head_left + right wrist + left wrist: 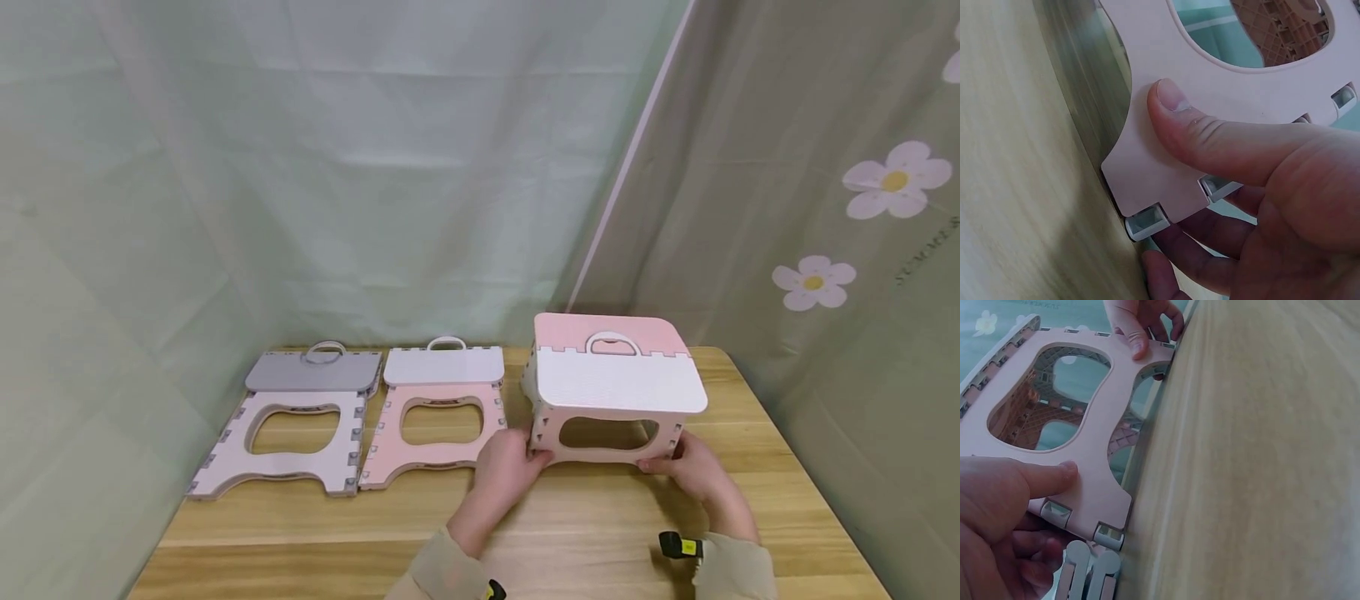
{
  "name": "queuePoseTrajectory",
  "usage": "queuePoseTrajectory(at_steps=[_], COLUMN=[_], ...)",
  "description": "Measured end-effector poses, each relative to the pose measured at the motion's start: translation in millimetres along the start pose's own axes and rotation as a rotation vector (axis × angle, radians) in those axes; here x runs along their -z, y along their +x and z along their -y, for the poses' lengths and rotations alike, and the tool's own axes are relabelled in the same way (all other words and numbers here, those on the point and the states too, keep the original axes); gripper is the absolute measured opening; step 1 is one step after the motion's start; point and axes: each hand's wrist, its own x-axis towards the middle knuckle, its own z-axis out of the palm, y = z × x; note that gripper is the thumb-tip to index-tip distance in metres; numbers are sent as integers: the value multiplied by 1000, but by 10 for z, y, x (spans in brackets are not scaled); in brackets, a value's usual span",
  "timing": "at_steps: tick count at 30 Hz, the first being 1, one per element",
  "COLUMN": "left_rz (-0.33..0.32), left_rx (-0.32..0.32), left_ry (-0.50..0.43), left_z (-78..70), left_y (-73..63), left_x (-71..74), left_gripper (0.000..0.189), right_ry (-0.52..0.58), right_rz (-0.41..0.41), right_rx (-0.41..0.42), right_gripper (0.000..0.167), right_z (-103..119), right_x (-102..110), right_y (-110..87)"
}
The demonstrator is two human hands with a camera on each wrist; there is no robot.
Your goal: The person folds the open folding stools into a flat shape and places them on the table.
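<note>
An unfolded folding step stool (621, 381) with a pink and white top and pink front legs stands upright on the wooden table. My left hand (504, 461) grips the foot of its left leg, thumb (1054, 478) flat on the pink front panel and fingers curled round the side. At the right leg's foot, my right hand (697, 471) holds the stool in the same way; in the right wrist view its thumb (1175, 119) presses the panel, with the fingers behind. Through the panel's oval opening, brown-looking ribbed inner parts show in the left wrist view.
Left of the unfolded stool lies a flat pink and white folding stool (444, 367), its edge close to my left hand. Further left is a flat grey and white one (307, 372). Behind the wooden table (585, 533) hangs a pale green curtain (420, 183).
</note>
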Motion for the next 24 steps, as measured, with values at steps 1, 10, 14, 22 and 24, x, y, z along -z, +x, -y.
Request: queuePoseTrajectory(at_steps=[1, 10, 14, 22, 24], left_rz=[-9, -33, -25, -27, -32], left_rx=[-4, 48, 62, 51, 45], left_ry=[12, 71, 57, 38, 43], left_z=[-1, -28, -35, -25, -25], left_y=[-3, -14, -14, -14, -14], left_x=[-7, -32, -28, -26, -27], left_gripper=[29, 44, 46, 41, 37], right_ry=[-2, -3, 10, 12, 10], right_rz=[1, 2, 5, 8, 6], right_rx=[-4, -10, -7, -5, 1], right_gripper=[77, 75, 76, 78, 77], right_z=[4, 36, 50, 33, 26], right_x=[1, -6, -9, -8, -8], right_y=[-1, -30, -36, -21, -17])
